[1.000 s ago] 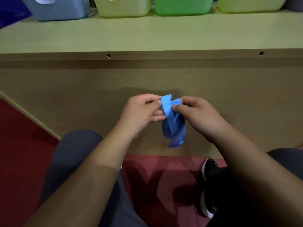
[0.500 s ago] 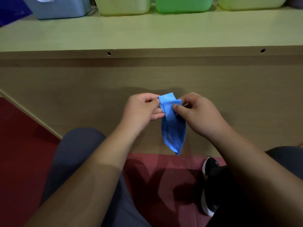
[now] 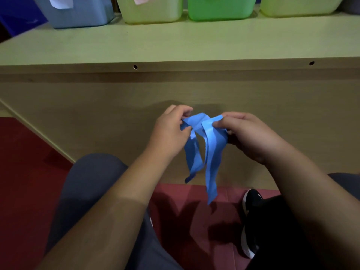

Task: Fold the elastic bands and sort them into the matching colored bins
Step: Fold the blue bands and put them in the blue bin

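Observation:
A blue elastic band (image 3: 211, 152) hangs in the air in front of the wooden bench side, held at its top by both hands. My left hand (image 3: 171, 133) pinches its left upper end and my right hand (image 3: 247, 135) pinches the right upper end. Two loose strips of the band dangle down between my hands, the right one longer. On the shelf top at the back stand a light blue bin (image 3: 78, 14), a yellow-green bin (image 3: 152, 12), a green bin (image 3: 220, 10) and another yellow-green bin (image 3: 298, 6).
The pale wooden shelf top (image 3: 175, 43) runs across the upper view, with its side panel (image 3: 97, 106) facing me. Red floor (image 3: 25, 172) lies below. My knees and a black shoe (image 3: 251, 221) are under the hands. A dark blue object (image 3: 17, 16) sits far left.
My hands have moved apart and the folded blue band has come open, so two strips now hang down instead of one compact bundle.

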A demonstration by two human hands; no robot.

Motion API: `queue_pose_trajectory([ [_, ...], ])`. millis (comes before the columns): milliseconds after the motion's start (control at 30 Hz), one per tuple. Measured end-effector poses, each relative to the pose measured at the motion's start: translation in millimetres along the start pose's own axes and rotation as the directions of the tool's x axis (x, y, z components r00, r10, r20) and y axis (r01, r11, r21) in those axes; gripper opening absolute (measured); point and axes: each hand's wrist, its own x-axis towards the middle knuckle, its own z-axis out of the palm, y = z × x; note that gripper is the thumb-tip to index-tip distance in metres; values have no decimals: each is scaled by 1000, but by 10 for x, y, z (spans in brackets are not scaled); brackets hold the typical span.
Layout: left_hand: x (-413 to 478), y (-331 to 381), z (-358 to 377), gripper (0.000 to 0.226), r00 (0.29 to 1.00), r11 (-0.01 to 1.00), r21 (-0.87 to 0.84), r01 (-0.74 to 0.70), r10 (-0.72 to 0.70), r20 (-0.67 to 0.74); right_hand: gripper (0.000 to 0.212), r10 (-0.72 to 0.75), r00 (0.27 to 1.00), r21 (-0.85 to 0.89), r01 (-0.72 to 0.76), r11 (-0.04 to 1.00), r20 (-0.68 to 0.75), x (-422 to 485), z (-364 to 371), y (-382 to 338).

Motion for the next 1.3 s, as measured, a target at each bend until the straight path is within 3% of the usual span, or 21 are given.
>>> queue_pose_trajectory([
  [100, 33, -92, -25, 52, 995, 991, 100, -94, 96, -13, 11, 15, 1000, 134, -16, 991, 14, 8, 32, -21],
  [267, 30, -160, -47, 40, 984, 959, 251, -130, 156, -88, 15, 31, 998, 140, -39, 989, 54, 3, 75, -7],
  [300, 28, -172, -52, 36, 989, 974, 218, -68, 95, -114, 15, 22, 998, 141, -30, 990, 57, 1, 75, -9],
  [367, 40, -147, -43, 32, 975, 978, -49, 202, -206, -79, 15, 9, 998, 127, -16, 992, 60, 0, 70, -18],
  [400, 48, -123, -22, 31, 926, 893, -260, 368, -378, 14, 15, 4, 999, 116, -10, 993, 54, 5, 61, -21],
  [433, 45, -83, 7, 29, 857, 737, -454, 501, -496, 141, 14, 2, 999, 102, -7, 995, 45, 16, 48, -15],
  [500, 39, -11, 51, 24, 781, 457, -668, 587, -537, 318, 10, 9, 1000, 78, -10, 997, 21, 42, 20, -7],
  [533, 40, 17, 61, 22, 779, 426, -684, 592, -518, 352, 8, 14, 1000, 71, -14, 997, 8, 47, 9, -11],
  [700, 107, -45, 1, 15, 832, 484, -700, 525, -466, 302, 28, 49, 997, -68, -53, 996, -56, 73, -111, -32],
  [733, 138, -109, -39, 17, 857, 584, -638, 502, -436, 275, 30, 65, 996, -129, -72, 989, -55, 77, -133, -29],
  [800, 178, -210, -153, 21, 919, 860, -339, 381, -315, 236, 22, 98, 994, -254, -109, 961, -57, 81, -167, -21],
  [867, 171, -271, -273, 21, 948, 983, 8, 184, -180, 264, 23, 119, 991, -378, -134, 916, -65, 87, -200, -3],
  [933, 134, -282, -363, 19, 933, 979, 194, 67, -130, 335, 28, 137, 988, -459, -151, 875, -65, 94, -217, 14],
  [1000, 100, -258, -383, 20, 912, 968, 251, 23, -124, 392, 28, 180, 983, -359, -182, 915, -39, 106, -212, 32],
  [1133, 53, -250, -353, 29, 868, 980, 162, 116, -180, 463, 9, 183, 982, -57, -180, 982, 42, 153, -197, 57],
  [1300, 12, -337, -277, 52, 848, 965, 148, 216, -260, 462, 16, 132, 987, 76, -139, 987, 90, 200, -140, 87],
])
